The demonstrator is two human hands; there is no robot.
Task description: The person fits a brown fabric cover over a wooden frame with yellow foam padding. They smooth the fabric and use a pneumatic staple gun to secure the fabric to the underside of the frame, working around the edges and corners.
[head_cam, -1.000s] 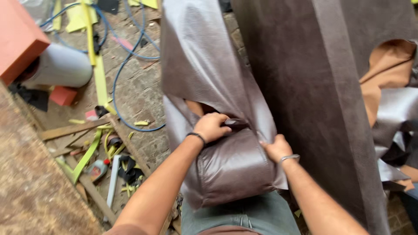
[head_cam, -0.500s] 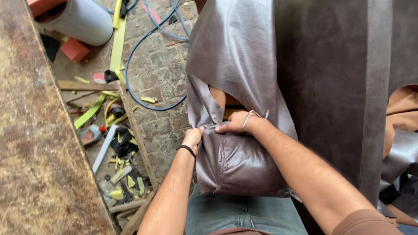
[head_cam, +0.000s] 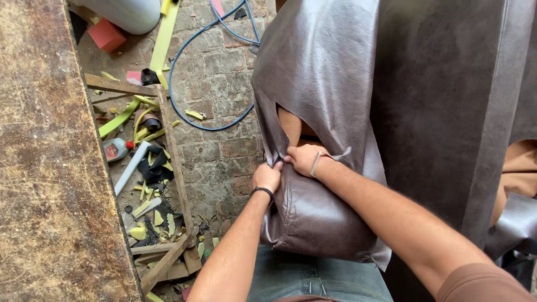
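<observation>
right now both hands meet at the middle of the frame on a brown leather cover [head_cam: 330, 84] that drapes down from the top centre over a padded piece. the left hand [head_cam: 267, 177], with a dark band at the wrist, has its fingers curled together and pinched on the cover's edge, just below a slit where tan padding [head_cam: 291, 126] shows through. the right hand [head_cam: 305, 159], a pale band [head_cam: 316, 164] at its wrist, touches the left and has its fingers closed on the same edge; a small flap of the cover sticks out just beside it. below the hands the cover wraps a rounded cushion [head_cam: 319, 218] that rests against the person's jeans [head_cam: 313, 277] at the bottom centre. a darker panel [head_cam: 447, 112] of the same stuff fills the right of the frame. at left runs a worn wooden bench [head_cam: 45, 168]. between bench and cover lies a brick floor [head_cam: 224, 72] with a blue hose [head_cam: 184, 61] looping in the upper middle, yellow strips [head_cam: 165, 36], wood slats [head_cam: 170, 145], a small bottle [head_cam: 114, 150] and foam scraps [head_cam: 148, 212] in the lower left.
</observation>
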